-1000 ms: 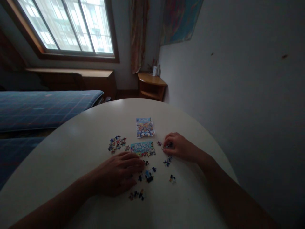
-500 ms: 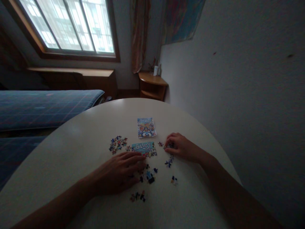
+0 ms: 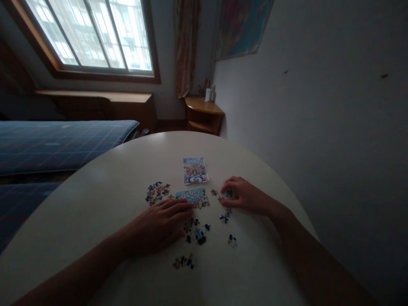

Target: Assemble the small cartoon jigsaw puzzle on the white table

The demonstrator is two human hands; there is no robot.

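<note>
My left hand (image 3: 161, 223) lies palm down with fingers stretched out, its fingertips over the lower left edge of a joined strip of jigsaw puzzle (image 3: 193, 196) with "Bluey" lettering. Just below those fingers is a cluster of puzzle pieces (image 3: 200, 236) with a blue dog face. My right hand (image 3: 244, 195) rests on the table with fingers curved and thumb apart, arched around several loose puzzle pieces (image 3: 228, 193). Its palm side is partly hidden. Beyond the strip lies a printed picture sheet or packet (image 3: 195, 171).
Loose puzzle pieces form a pile (image 3: 157, 192) on the left of the round white table (image 3: 153, 153). Smaller groups lie near the front (image 3: 184, 261) and below my right hand (image 3: 225, 216). A wall (image 3: 318, 148) stands to the right; a mattress (image 3: 63, 142) is at left.
My left hand has drawn slightly left, uncovering more of the pieces beside the dog-face cluster. My right hand stays at nearly the same spot, its fingers shifting a little.
</note>
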